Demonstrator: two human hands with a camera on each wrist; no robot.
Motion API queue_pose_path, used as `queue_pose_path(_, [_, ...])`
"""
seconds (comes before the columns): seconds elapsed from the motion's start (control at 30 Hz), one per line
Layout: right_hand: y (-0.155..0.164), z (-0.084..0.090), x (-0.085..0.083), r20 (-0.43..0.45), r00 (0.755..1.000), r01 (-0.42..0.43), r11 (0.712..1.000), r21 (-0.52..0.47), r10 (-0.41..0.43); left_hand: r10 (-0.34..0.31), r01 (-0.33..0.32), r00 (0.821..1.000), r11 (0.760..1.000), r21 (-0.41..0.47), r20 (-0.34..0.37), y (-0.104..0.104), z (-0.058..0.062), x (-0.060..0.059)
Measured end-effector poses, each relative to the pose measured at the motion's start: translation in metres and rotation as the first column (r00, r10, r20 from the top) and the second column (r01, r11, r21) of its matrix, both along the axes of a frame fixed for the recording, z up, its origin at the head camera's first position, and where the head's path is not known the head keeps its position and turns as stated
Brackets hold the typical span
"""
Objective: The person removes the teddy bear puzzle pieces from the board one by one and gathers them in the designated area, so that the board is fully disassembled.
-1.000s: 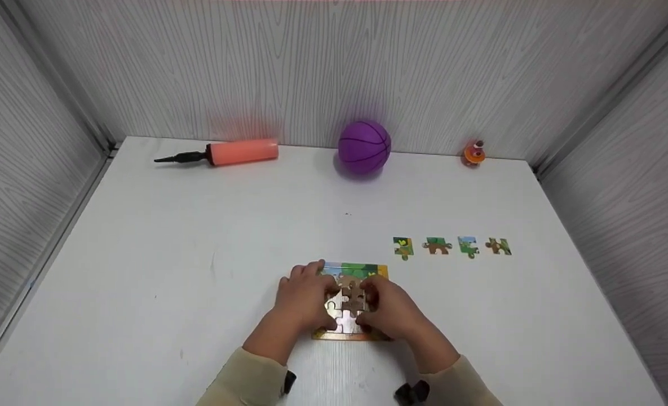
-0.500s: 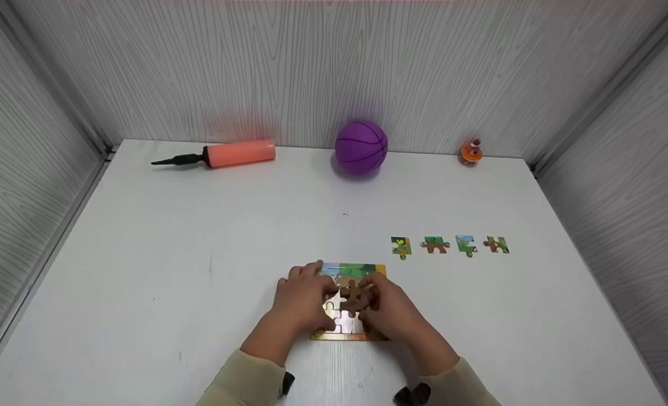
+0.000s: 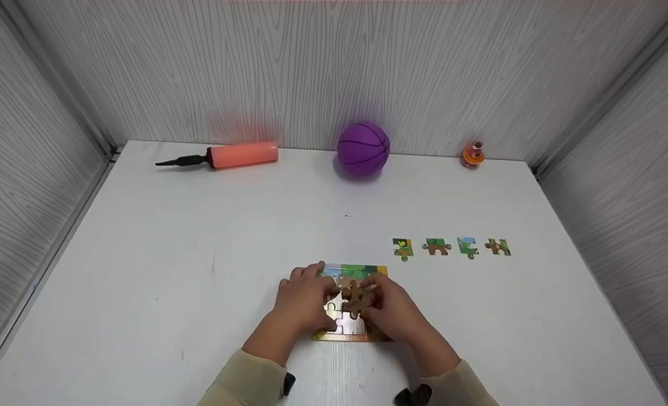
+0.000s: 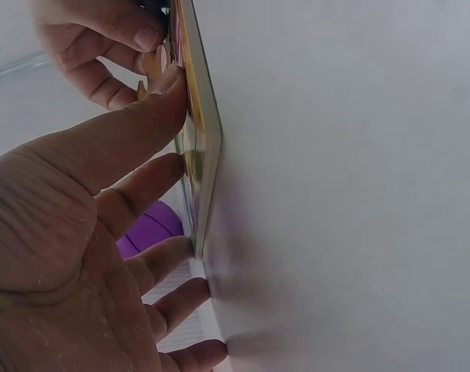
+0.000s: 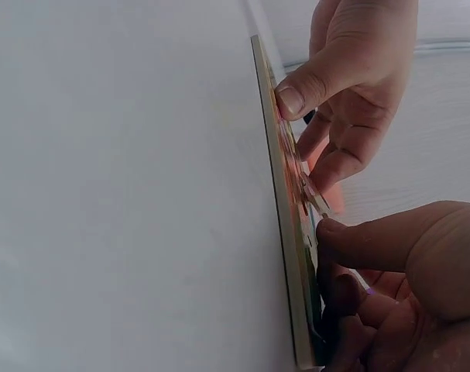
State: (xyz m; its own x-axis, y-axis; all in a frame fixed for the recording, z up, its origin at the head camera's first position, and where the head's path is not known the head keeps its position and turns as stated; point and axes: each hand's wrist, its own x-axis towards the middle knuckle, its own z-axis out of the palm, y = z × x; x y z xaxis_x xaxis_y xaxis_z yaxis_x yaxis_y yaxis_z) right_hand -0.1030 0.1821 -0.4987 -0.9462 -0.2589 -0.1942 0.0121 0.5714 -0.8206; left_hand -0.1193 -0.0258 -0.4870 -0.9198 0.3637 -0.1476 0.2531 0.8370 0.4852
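Right now a brown jigsaw piece with rounded knobs (image 3: 354, 301) sits tilted above a flat, square puzzle tray with an orange-yellow near rim (image 3: 342, 338), pinched by the right hand (image 3: 393, 310). Blue and green picture fills the tray's far side; pale, glossy jigsaw outlines show nearer. The left hand (image 3: 302, 299), fingers spread loosely, rests along its left edge. Beyond, on the white table (image 3: 198, 225), lie four loose multicoloured jigsaw pieces (image 3: 437, 247), a coral-and-black hand pump (image 3: 243, 155), a purple black-lined ball (image 3: 363, 149) and a small orange-and-red figurine (image 3: 473, 155).
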Motion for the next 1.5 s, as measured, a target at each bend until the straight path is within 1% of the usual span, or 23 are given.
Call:
queue_pose_path(0.2, [0.006, 0.001, 0.000, 0.005, 1.000, -0.016, 0.999, -0.032, 0.016, -0.004, 0.004, 1.000, 1.000, -0.002, 0.002, 0.000, -0.003, -0.001])
queue_pose_path(0.37, [0.011, 0.005, 0.004, 0.001, 0.999, -0.034, 0.999, -0.040, 0.034, -0.004, 0.004, 1.000, 1.000, -0.008, 0.004, 0.000, -0.003, -0.001])
queue_pose_path(0.6, [0.021, 0.012, 0.005, -0.069, 0.997, -0.049, 0.994, -0.098, 0.042, -0.003, 0.003, 1.000, 1.000, 0.014, 0.008, -0.001, 0.000, 0.000])
queue_pose_path(0.67, [0.024, 0.014, 0.006, -0.084, 0.996, -0.031, 0.995, -0.092, 0.023, -0.002, 0.002, 1.000, 1.000, 0.017, 0.007, -0.001, 0.000, 0.000])
queue_pose_path(0.83, [0.028, 0.022, 0.007, -0.105, 0.992, 0.060, 0.997, -0.052, -0.066, 0.003, -0.003, 1.000, 1.000, 0.021, 0.003, -0.001, -0.001, 0.000])
queue_pose_path(1.03, [0.043, 0.025, 0.002, -0.113, 0.983, 0.141, 0.989, -0.039, -0.145, 0.010, -0.010, 1.000, 1.000, 0.027, 0.000, -0.001, 0.000, 0.001])
queue_pose_path(1.2, [0.059, 0.028, -0.001, -0.128, 0.973, 0.191, 0.981, -0.032, -0.194, 0.009, -0.009, 1.000, 1.000, 0.025, -0.001, 0.000, 0.001, 0.001])
queue_pose_path(1.3, [0.068, 0.026, -0.003, -0.121, 0.970, 0.211, 0.977, -0.013, -0.211, 0.010, -0.010, 1.000, 1.000, 0.025, -0.007, -0.001, 0.001, 0.001])
queue_pose_path(1.5, [0.082, 0.013, -0.006, -0.070, 0.970, 0.236, 0.970, 0.056, -0.232, 0.000, 0.000, 1.000, 1.000, 0.023, -0.011, -0.001, -0.001, 0.000])
